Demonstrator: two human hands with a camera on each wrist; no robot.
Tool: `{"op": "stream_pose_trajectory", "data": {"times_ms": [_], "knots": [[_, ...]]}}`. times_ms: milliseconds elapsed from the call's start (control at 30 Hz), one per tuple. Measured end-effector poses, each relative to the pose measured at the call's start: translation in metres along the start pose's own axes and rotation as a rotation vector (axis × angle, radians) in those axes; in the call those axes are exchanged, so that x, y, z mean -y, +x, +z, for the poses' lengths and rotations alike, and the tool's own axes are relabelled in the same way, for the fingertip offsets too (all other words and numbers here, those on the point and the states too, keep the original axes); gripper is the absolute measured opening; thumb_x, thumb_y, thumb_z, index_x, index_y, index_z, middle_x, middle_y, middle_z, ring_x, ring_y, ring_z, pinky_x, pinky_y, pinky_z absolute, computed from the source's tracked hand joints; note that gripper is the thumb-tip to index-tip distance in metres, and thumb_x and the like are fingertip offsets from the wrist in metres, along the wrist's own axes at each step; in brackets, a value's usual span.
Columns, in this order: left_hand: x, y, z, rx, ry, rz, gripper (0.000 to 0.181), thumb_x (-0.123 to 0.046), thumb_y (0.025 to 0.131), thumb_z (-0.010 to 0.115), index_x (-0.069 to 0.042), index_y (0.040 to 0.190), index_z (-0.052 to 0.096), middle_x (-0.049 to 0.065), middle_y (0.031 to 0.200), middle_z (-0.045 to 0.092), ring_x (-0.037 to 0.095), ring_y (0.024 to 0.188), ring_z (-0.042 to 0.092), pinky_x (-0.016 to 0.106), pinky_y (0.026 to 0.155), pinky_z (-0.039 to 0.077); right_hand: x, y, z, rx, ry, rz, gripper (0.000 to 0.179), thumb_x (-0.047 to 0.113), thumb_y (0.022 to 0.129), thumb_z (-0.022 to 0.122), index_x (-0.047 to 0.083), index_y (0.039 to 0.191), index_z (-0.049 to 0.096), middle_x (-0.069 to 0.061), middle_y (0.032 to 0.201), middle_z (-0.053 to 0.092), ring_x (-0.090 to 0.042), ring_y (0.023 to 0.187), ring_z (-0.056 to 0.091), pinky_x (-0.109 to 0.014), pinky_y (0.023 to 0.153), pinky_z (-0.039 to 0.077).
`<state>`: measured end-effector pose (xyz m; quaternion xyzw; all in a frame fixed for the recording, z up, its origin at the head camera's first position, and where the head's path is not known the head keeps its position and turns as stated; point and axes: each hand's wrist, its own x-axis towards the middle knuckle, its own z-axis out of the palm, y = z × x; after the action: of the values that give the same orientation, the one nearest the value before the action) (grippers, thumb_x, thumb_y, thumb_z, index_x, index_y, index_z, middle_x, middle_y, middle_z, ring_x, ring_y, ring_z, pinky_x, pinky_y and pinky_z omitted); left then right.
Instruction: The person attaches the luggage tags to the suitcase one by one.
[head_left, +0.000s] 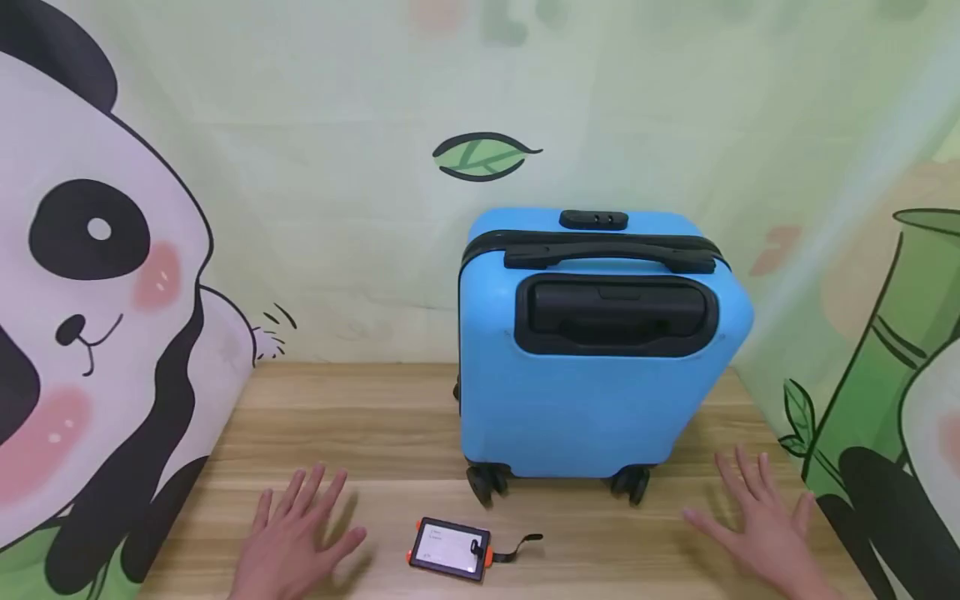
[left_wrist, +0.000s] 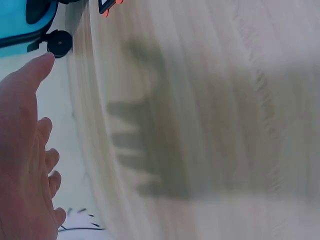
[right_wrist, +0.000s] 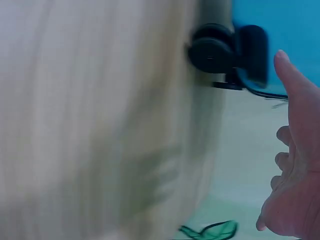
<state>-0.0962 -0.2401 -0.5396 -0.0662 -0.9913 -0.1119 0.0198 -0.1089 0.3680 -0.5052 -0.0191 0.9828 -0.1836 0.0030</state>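
A blue hard-shell suitcase [head_left: 577, 408] stands upright on its wheels, its black top handle [head_left: 607, 254] lying flat and its pull handle [head_left: 618, 312] pushed down in the recess. In front of it lies a luggage tag [head_left: 448, 548] with a black frame, orange corners and a short black strap. My left hand [head_left: 296, 533] hovers over the table left of the tag, fingers spread and holding nothing. To the right of the suitcase, my right hand [head_left: 768, 529] is also spread and holds nothing. A suitcase wheel [right_wrist: 212, 47] shows near the right thumb in the right wrist view.
The wood-grain table [head_left: 360, 433] carries the suitcase and tag. Behind it hangs a pale green cloth backdrop [head_left: 330, 167] with a printed panda [head_left: 150, 350] on the left and bamboo on the right. A combination lock [head_left: 594, 220] sits on top of the suitcase.
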Motion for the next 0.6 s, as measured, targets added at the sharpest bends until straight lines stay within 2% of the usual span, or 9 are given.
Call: {"op": "stream_pose_trajectory", "data": {"times_ms": [100,200,300,467,600], "knots": [[-0.002,0.003,-0.008,-0.024,0.014,0.068,0.088,-0.075,0.093,0.064,-0.02,0.161,0.051,0.017,0.168,0.042,0.045,0.156,0.034,0.074,0.123,0.017,0.008,0.003,-0.016,-0.03,0.006,-0.021,0.107,0.061,0.098,0.069,0.008,0.171,0.012,-0.027,0.175,-0.003,-0.054,0.159,-0.011,-0.091,0.104,-0.017],[-0.007,0.011,-0.014,-0.058,0.035,0.146,0.09,-0.077,0.091,0.065,-0.021,0.16,0.053,0.013,0.168,0.043,0.042,0.156,0.036,0.072,0.124,0.019,0.018,0.008,-0.042,-0.068,0.012,-0.05,0.108,0.058,0.1,0.069,0.011,0.172,0.004,-0.023,0.176,-0.009,-0.049,0.159,-0.018,-0.088,0.104,-0.021],[-0.014,0.019,-0.021,-0.058,0.044,0.213,0.092,-0.079,0.089,0.066,-0.022,0.159,0.053,0.011,0.167,0.045,0.039,0.155,0.039,0.07,0.125,0.02,0.029,0.012,-0.068,-0.126,0.018,-0.092,0.108,0.054,0.1,0.07,0.012,0.172,0.001,-0.02,0.177,-0.011,-0.045,0.16,-0.019,-0.085,0.104,-0.025],[-0.027,0.031,-0.029,-0.01,0.057,0.32,0.095,-0.083,0.086,0.065,-0.023,0.158,0.054,0.009,0.166,0.047,0.036,0.154,0.042,0.068,0.125,0.024,0.048,0.021,-0.109,-0.228,0.043,-0.188,0.107,0.046,0.099,0.075,0.01,0.172,0.004,-0.02,0.178,-0.006,-0.042,0.162,-0.014,-0.084,0.107,-0.024],[-0.036,0.038,-0.029,0.065,0.055,0.391,0.099,-0.084,0.082,0.067,-0.025,0.161,0.051,0.009,0.166,0.047,0.037,0.153,0.043,0.067,0.124,0.027,0.068,0.031,-0.138,-0.298,0.058,-0.282,0.108,0.041,0.097,0.078,0.009,0.172,0.008,-0.02,0.178,0.0,-0.042,0.164,-0.009,-0.083,0.11,-0.022]]}}
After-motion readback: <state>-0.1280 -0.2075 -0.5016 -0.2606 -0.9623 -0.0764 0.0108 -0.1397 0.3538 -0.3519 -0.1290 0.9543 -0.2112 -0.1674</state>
